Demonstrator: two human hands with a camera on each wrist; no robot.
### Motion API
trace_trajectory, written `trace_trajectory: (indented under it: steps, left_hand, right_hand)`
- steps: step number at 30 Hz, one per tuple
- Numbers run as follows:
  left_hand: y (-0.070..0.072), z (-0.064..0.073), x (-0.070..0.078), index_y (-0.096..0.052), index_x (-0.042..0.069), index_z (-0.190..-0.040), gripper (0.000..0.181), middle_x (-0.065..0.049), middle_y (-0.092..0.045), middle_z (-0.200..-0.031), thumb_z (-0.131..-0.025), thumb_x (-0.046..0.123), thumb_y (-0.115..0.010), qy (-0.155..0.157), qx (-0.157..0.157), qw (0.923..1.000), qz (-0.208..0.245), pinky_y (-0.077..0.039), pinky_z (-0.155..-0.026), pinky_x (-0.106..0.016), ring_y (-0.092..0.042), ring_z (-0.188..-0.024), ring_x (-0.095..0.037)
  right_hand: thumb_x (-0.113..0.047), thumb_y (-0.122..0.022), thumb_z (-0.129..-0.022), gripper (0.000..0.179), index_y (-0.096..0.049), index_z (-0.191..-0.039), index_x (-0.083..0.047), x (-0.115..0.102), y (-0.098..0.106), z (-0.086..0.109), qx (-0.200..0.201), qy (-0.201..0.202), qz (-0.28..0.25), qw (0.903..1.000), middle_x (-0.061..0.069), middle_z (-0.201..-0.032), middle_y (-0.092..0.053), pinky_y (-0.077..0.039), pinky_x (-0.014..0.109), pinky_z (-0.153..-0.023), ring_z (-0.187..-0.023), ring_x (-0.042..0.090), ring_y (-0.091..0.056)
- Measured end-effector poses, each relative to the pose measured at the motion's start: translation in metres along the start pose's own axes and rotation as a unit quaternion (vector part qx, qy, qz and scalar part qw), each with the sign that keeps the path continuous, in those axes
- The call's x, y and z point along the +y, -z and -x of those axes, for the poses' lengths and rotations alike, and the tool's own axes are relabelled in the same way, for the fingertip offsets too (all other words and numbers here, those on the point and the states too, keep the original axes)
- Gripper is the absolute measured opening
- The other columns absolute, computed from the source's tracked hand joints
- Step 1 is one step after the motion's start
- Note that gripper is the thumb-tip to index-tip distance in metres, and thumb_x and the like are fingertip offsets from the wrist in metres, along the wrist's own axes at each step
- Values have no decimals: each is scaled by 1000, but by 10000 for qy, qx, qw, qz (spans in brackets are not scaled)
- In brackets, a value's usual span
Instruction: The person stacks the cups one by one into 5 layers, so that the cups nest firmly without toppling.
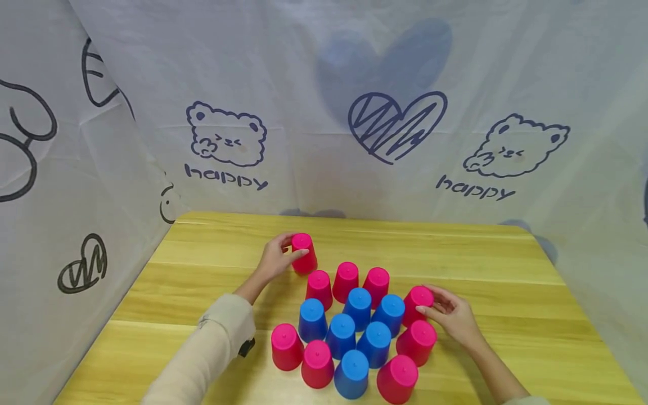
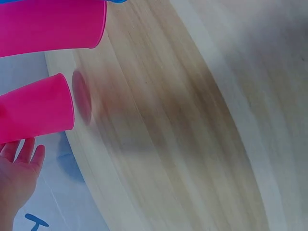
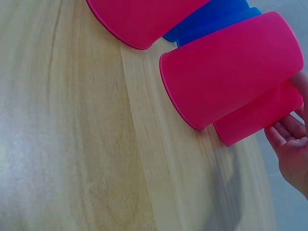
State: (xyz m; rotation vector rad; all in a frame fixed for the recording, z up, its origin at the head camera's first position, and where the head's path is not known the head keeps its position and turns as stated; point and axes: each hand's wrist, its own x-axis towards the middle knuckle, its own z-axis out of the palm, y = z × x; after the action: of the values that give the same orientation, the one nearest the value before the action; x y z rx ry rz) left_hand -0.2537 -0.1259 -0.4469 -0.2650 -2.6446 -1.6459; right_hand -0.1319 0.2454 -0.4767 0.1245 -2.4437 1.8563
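Upside-down pink and blue plastic cups stand grouped on the wooden table. At the group's far left, my left hand (image 1: 275,260) grips a pink cup (image 1: 305,262) between thumb and fingers. In the left wrist view this pink cup (image 2: 41,108) has its rim slightly above the tabletop, its reflection just beyond. On the right side, the thumb and fingers of my right hand (image 1: 455,319) pinch another pink cup (image 1: 416,315). The right wrist view shows that pink cup (image 3: 250,119) partly hidden behind a nearer pink cup (image 3: 231,67).
Several blue cups (image 1: 341,340) form the middle of the group, with pink cups (image 1: 346,284) behind and more pink cups (image 1: 317,368) in front. The wooden table (image 1: 531,315) backs onto a white cloth (image 1: 314,112) with drawn bears and hearts.
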Motion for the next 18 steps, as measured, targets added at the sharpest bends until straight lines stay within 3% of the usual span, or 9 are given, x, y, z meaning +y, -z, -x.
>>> trace_trajectory:
  steps: [5, 12, 18]
  left_hand:
    - [-5, -2, 4, -49, -3, -126, 49, -23, -60, -121, -83, 13, -68, -69, -150, 9999, -47, -45, -98, -47, -56, -115, -36]
    - [-14, -2, 12, -49, 2, -128, 49, -18, -59, -124, -85, 16, -67, 87, -549, 9981, -250, -47, -97, -45, -54, -118, -35]
    - [-15, -8, 16, -48, 2, -128, 48, -17, -58, -125, -86, 16, -66, 91, -679, 9970, -359, -48, -96, -43, -53, -119, -34]
  right_hand:
    - [-2, -69, -80, 49, -51, -123, 12, -1, 0, 1, 9, -28, 0, 10000, -27, -97, -60, -48, 7, -78, -90, -8, -59]
    - [-8, -69, -82, 51, -49, -124, 11, -1, 2, 2, -61, -187, 108, 9997, -28, -97, -58, -48, 6, -79, -91, -10, -58]
    - [-8, -69, -82, 50, -50, -124, 10, -3, 1, 2, -79, -132, 107, 9998, -26, -99, -59, -48, 7, -79, -91, -9, -58]
